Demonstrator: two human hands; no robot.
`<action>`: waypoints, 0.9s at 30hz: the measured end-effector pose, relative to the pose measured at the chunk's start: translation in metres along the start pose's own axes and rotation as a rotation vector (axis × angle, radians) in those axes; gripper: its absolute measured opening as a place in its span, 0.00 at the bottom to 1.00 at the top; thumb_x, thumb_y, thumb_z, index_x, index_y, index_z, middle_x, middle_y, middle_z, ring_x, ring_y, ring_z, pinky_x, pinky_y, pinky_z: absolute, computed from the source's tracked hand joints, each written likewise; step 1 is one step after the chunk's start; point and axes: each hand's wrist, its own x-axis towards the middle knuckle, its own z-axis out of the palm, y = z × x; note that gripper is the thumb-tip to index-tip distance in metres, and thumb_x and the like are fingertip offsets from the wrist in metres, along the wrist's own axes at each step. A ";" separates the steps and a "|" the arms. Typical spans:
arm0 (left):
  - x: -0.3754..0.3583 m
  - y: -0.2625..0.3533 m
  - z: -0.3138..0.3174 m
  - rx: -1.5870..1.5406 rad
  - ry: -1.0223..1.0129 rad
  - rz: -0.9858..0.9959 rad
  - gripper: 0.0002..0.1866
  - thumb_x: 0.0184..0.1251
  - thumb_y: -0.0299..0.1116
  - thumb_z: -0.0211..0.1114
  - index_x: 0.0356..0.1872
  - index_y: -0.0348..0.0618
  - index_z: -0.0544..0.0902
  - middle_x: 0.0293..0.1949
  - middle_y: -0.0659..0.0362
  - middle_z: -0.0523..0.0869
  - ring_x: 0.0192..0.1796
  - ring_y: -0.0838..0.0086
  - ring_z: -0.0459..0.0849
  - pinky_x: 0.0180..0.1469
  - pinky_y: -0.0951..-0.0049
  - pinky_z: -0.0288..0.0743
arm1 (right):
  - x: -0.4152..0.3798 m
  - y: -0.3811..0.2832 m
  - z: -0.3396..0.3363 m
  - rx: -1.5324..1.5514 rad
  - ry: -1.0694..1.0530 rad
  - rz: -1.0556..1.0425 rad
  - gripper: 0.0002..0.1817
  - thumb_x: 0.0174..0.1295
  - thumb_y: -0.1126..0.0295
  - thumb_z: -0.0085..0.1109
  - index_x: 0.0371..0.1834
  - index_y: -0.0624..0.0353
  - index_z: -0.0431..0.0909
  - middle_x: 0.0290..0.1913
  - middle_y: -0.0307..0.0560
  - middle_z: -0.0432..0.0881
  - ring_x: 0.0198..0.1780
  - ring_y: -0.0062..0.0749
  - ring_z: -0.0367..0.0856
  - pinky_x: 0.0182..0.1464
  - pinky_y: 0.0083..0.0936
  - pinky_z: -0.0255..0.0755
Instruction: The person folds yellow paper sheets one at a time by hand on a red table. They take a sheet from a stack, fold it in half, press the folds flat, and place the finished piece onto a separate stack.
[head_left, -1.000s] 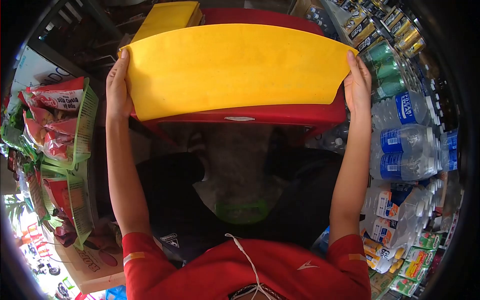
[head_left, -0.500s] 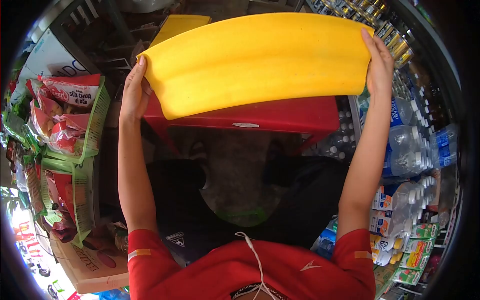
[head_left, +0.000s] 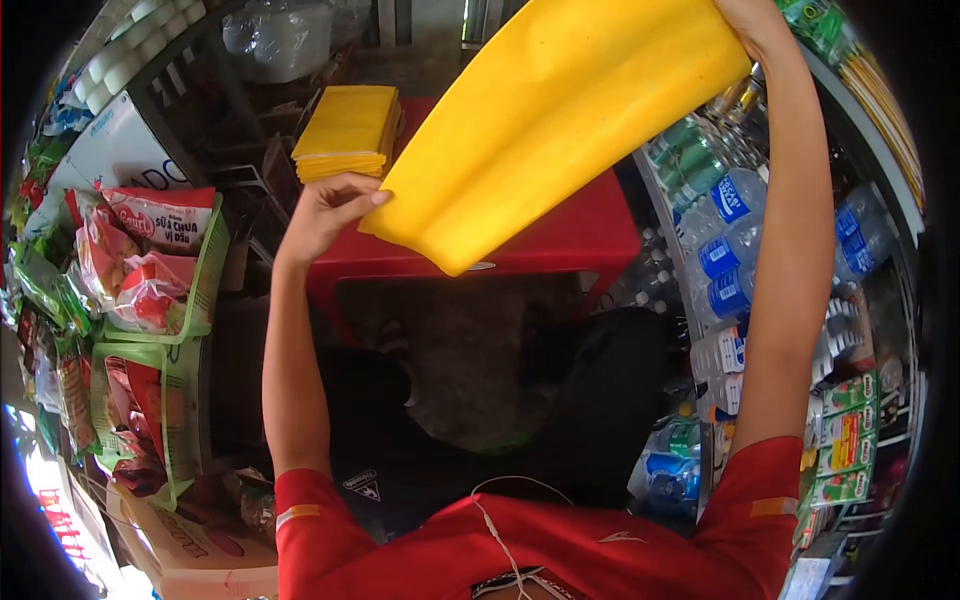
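Note:
A long yellow cloth [head_left: 560, 120] is stretched out in the air, slanting up to the right, and its top edge runs out of view. My left hand [head_left: 325, 212] pinches its lower left corner between thumb and fingers. High on the right, my right hand [head_left: 762, 28] grips the other end; its fingertips are partly hidden at the frame's top. Under the cloth stands a red plastic table [head_left: 590, 225]. On its far left part lies a stack of folded yellow cloths [head_left: 348, 125], just beyond my left hand.
Green baskets [head_left: 205, 285] of snack packets stand to the left, above a cardboard box [head_left: 190, 540]. Shelves with water bottles [head_left: 725, 255] and drink cartons [head_left: 845, 440] line the right side. A clear plastic bag [head_left: 285, 40] is behind the table.
The cloth has gone from nearly level to steeply slanted. My right hand has risen, while my left hand has come down and rightward. The stack of folded cloths shows more fully.

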 end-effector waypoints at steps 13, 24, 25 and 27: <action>0.020 0.084 0.075 -0.071 0.015 0.160 0.14 0.76 0.39 0.71 0.44 0.35 0.91 0.36 0.63 0.91 0.37 0.84 0.84 0.42 0.80 0.77 | 0.003 -0.017 -0.016 -0.348 -0.020 -0.124 0.17 0.66 0.56 0.76 0.46 0.59 0.90 0.39 0.45 0.91 0.39 0.28 0.89 0.46 0.30 0.83; 0.099 -0.056 0.131 -0.272 0.381 -0.357 0.16 0.74 0.37 0.68 0.42 0.30 0.89 0.34 0.55 0.91 0.35 0.74 0.88 0.38 0.70 0.80 | -0.117 0.082 0.078 -0.260 0.119 -0.068 0.24 0.74 0.56 0.64 0.67 0.57 0.79 0.57 0.52 0.87 0.61 0.43 0.83 0.62 0.45 0.76; 0.102 -0.074 0.132 -0.211 0.405 -0.414 0.16 0.73 0.37 0.68 0.42 0.30 0.90 0.34 0.53 0.91 0.36 0.72 0.89 0.39 0.69 0.80 | -0.143 0.097 0.087 -0.263 0.144 -0.071 0.20 0.72 0.61 0.67 0.61 0.60 0.82 0.54 0.48 0.89 0.57 0.34 0.85 0.61 0.35 0.77; 0.112 -0.122 0.130 -0.007 0.457 -0.474 0.17 0.70 0.38 0.68 0.38 0.29 0.90 0.34 0.51 0.91 0.36 0.68 0.90 0.41 0.67 0.81 | -0.196 0.126 0.110 -0.176 0.210 -0.042 0.16 0.69 0.65 0.71 0.55 0.62 0.86 0.50 0.46 0.91 0.51 0.29 0.88 0.57 0.26 0.78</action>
